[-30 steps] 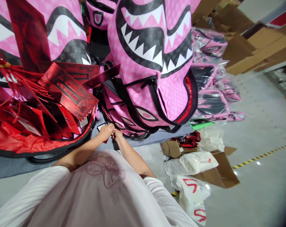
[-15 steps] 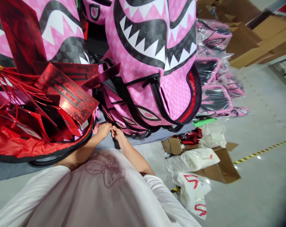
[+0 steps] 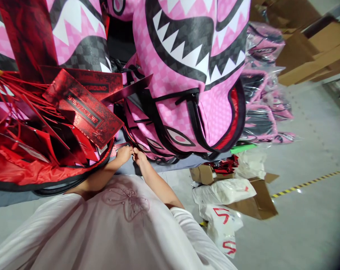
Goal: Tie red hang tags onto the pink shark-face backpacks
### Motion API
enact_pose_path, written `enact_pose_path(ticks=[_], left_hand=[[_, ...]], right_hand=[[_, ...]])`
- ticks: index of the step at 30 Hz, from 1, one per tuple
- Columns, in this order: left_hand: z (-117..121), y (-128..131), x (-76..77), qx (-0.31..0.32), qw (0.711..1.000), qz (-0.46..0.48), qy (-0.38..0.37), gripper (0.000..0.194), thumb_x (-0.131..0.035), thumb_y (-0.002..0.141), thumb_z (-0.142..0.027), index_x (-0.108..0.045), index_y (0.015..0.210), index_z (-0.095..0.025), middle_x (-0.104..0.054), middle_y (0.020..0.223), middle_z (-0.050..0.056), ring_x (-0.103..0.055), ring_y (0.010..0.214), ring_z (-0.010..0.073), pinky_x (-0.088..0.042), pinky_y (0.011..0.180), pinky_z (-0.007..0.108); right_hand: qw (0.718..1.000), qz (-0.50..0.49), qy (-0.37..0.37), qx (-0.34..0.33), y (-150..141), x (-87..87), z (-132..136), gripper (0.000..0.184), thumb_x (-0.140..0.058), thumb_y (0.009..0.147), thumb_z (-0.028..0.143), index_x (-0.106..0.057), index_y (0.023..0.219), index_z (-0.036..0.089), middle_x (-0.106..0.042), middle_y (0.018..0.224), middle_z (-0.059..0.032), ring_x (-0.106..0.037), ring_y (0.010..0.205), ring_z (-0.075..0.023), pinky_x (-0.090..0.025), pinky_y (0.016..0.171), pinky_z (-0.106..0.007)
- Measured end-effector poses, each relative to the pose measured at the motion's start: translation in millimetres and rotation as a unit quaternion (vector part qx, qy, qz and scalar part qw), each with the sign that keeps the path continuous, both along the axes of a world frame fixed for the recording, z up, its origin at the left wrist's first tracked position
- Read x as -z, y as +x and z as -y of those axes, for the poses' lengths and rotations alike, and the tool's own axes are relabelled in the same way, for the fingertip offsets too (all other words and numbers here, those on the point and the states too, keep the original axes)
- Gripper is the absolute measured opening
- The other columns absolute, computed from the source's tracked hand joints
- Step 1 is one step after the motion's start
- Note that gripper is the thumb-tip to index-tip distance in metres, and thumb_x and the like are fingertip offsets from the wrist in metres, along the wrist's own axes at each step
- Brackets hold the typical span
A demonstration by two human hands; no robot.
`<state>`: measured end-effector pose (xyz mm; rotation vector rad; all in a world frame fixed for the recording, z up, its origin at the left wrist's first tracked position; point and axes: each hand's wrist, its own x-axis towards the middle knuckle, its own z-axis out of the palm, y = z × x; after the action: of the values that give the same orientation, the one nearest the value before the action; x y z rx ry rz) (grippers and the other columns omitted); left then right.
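Note:
My left hand (image 3: 125,153) and my right hand (image 3: 139,156) meet fingertip to fingertip at the lower left edge of a pink backpack (image 3: 170,112) with shark teeth and eyes printed on it. Both are closed in a pinch; what lies between the fingers is too small to make out. Beside the left hand, partly covered by it, shows a small red card (image 3: 116,148). To the left, an open bag's red lining (image 3: 82,175) holds several red hang tags (image 3: 87,112) with red strings (image 3: 20,95).
More pink bags in clear plastic (image 3: 260,120) are stacked at right. Below them on the floor (image 3: 299,168) lie an opened cardboard box (image 3: 254,202) and white plastic bags (image 3: 223,191). Larger cardboard boxes (image 3: 322,48) stand at the back right. Grey cloth (image 3: 187,161) covers the work surface.
The view has shifted slightly, so the backpack and tags sit a little further right. Both hands stay pinched together at nearly the same spot; more of the small red card shows.

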<state>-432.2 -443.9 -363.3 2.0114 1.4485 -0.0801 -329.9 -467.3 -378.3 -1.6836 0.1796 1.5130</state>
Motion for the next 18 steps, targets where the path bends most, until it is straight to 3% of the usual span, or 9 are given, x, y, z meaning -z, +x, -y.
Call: enact_pose_path(ticks=[11,18], left_hand=[[0,4,-12.7,-0.042,0.999,-0.019,-0.018,0.030,-0.043,0.093,-0.025,-0.071,0.099,-0.015,-0.072,0.099,0.016,-0.067,0.092,0.0274,-0.048,0.079,0.035],[-2,1,-9.5,-0.037,0.999,0.007,-0.029,0.028,-0.045,0.092,-0.023,-0.072,0.095,-0.014,-0.072,0.097,0.015,-0.067,0.092,0.0267,-0.048,0.082,0.035]], right_hand=[[0.995,0.084,0.037,0.033,-10,2.5,1,0.021,-0.064,0.073,0.006,-0.053,0.061,0.020,-0.060,0.055,0.0037,-0.053,0.052,-0.0097,-0.039,0.048,-0.022],[0.994,0.097,0.044,0.028,-12,2.2,0,0.019,-0.067,0.067,0.010,-0.053,0.058,0.019,-0.059,0.053,0.0038,-0.052,0.053,-0.0104,-0.039,0.048,-0.023]])
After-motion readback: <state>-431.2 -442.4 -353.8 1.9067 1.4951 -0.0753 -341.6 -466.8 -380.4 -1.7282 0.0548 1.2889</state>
